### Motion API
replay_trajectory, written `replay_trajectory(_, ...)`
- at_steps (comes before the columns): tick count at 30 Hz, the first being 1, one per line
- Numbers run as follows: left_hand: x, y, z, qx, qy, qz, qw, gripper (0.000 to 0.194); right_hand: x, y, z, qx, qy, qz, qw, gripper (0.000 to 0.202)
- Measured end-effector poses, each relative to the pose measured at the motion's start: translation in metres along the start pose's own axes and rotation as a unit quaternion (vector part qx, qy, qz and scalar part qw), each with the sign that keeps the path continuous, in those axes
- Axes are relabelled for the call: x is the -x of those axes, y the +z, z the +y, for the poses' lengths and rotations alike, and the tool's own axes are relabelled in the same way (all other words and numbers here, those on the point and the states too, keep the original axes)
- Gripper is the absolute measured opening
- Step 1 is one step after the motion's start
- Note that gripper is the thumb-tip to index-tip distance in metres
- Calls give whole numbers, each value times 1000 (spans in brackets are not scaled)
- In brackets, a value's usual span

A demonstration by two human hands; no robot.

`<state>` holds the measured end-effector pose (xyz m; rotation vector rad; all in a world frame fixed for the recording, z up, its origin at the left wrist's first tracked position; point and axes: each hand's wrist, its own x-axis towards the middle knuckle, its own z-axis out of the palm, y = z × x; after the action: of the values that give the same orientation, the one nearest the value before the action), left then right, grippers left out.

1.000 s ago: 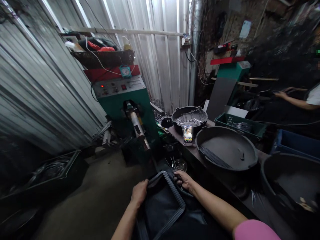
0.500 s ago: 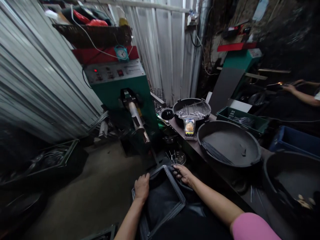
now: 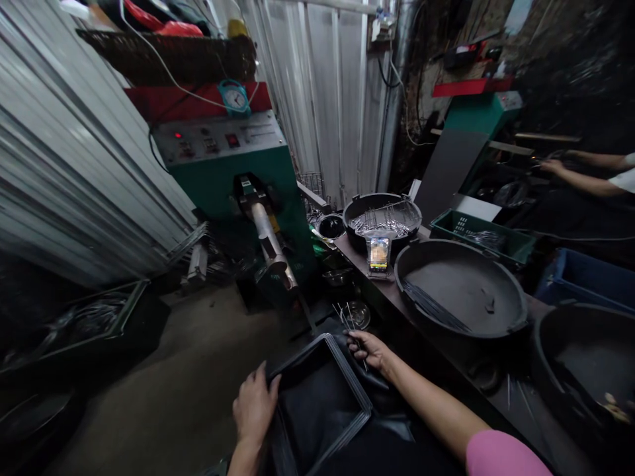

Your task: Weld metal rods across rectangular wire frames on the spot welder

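A stack of rectangular metal wire frames [image 3: 347, 377] lies tilted across my lap, over dark cloth. My left hand [image 3: 255, 404] is at the stack's left side, fingers stretched out and thumb apart, by the far left corner; whether its fingertips press on the wire I cannot tell. Beyond the right edge of the stack, my right hand [image 3: 370, 350] is closed around a few thin metal rods [image 3: 347, 317], which stick out above and below the fingers. Just ahead of the frames stands a green machine [image 3: 223, 172] with a protruding metal arm [image 3: 270, 241].
On the bench to my right stand a round pan of metal pieces [image 3: 381, 215], a lit phone [image 3: 379, 254], a wide pan with dark rods [image 3: 461, 284] and another pan [image 3: 590, 344]. A crate of metal parts [image 3: 89, 317] sits left. A co-worker's arms [image 3: 585, 172] show far right.
My left hand has shifted left and nearer to me, from atop the frames' far left corner to their side. The right hand keeps the rods, now more visible. The view has shifted slightly.
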<state>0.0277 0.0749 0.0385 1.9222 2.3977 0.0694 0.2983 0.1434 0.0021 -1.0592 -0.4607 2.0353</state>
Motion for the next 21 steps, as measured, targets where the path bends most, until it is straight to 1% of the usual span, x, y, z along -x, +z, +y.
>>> replay_trajectory(1,2,1,-7,14,-21,-10,1000,45,-1,0,0,0,-1,-3,1000,11)
replay_trajectory(2,3,2,-13,30,-28,-19,999,43,-3,1,1,-1,-3,-6,1000,12)
replay_trajectory(4,5,3,-19,54,-17,-20,998,37,-4,5,3,-1,-10,-11,1000,14)
replay_trajectory(6,7,4,-19,63,-3,3,998,33,-3,9,4,-1,-21,-13,1000,15)
replay_trajectory(11,12,2,-14,55,-9,46,997,32,6,13,-1,3,-65,-6,998,18)
replay_trajectory(13,13,3,-16,74,0,57,996,31,10,13,-7,13,-95,11,995,20)
replay_trajectory(15,13,5,-20,100,10,66,993,30,14,13,-15,52,-150,48,986,23)
replay_trajectory(16,13,7,-22,113,14,68,991,30,16,13,-19,84,-191,70,975,23)
replay_trajectory(17,12,8,-25,128,20,69,989,29,18,13,-22,125,-239,91,959,23)
replay_trajectory(19,12,11,-28,156,23,67,985,29,20,13,-26,218,-335,115,909,20)
replay_trajectory(21,13,12,-31,174,13,65,983,29,19,11,-24,310,-398,127,854,16)
